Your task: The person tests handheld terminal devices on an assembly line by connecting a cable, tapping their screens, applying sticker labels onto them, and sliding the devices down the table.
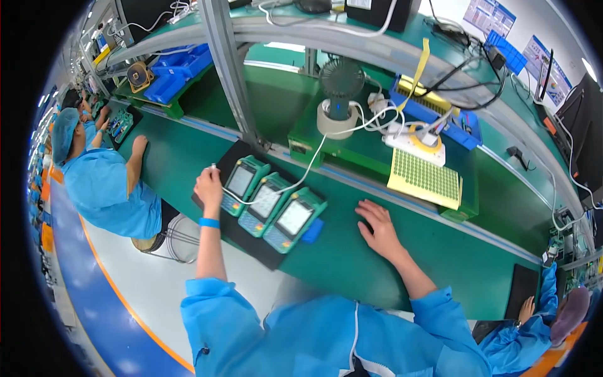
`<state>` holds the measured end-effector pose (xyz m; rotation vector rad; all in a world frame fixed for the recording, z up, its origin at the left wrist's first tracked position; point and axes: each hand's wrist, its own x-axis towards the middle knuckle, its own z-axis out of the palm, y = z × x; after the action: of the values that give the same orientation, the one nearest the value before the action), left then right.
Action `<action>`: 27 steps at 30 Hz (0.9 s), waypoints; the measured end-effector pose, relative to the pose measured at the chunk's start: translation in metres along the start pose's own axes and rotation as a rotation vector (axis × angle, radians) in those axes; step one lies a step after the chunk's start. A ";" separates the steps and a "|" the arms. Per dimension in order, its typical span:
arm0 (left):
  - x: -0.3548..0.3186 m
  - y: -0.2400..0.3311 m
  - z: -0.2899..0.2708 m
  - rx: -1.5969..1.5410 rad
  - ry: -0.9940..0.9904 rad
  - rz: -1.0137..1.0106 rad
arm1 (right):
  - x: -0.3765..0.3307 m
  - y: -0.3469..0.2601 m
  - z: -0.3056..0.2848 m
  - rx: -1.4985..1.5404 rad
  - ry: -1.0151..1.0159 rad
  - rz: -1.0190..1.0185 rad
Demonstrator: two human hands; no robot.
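Note:
Three green handheld terminals with grey screens lie side by side on a black mat [251, 242]: the left terminal [242, 182], the middle terminal [264, 204] and the right terminal [294, 220]. My left hand [208, 185] is beside the left terminal and pinches the plug end of a white cable [308, 169] that runs back toward the raised shelf. My right hand [377, 229] rests flat on the green bench to the right of the terminals, fingers apart, holding nothing.
A small black fan [340, 85] on a tape roll, a white power strip [414, 141] and a yellow-green sheet of small labels [427, 179] sit on the raised shelf. A metal post [232, 75] rises behind. Co-workers in blue sit at left [103, 182] and lower right [540, 327].

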<state>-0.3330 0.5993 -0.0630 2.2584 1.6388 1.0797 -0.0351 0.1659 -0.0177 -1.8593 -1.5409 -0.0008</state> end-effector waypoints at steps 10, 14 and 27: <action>-0.187 0.143 -0.065 -0.398 -0.243 0.027 | -0.079 -0.051 -0.053 0.129 0.124 0.305; -0.217 0.163 -0.078 -0.486 -0.328 0.111 | -0.109 -0.069 -0.052 -0.081 0.090 0.389; -0.201 0.275 -0.154 -0.788 -0.422 0.509 | -0.113 -0.069 -0.035 -0.091 0.166 0.402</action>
<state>-0.2464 0.2724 0.0957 2.1354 0.3630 0.9876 -0.1115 0.0536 -0.0040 -2.1540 -1.0530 -0.0409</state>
